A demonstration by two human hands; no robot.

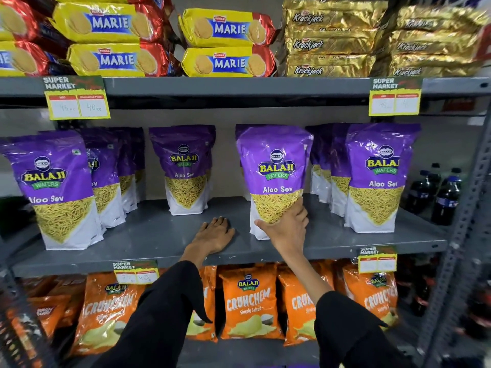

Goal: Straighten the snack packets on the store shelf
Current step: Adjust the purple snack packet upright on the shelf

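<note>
Two black sleeves reach forward from the bottom of the view to the middle shelf. The left hand lies flat, palm down, fingers spread, on bare shelf near the front edge; its grip holds nothing. The right hand is raised with the wrist bent back, its grip closed around the lower front of an Aloo Sev packet, thumb on the left edge, fingers on the right side. The packet stands upright, base on the shelf, slightly forward of its row. A second packet stands further back to the left, with open shelf in front of it and between the two. Packets at far left and far right stand close to the front edge. Crunchem bags fill the shelf below; Marie packs lie above.
</note>
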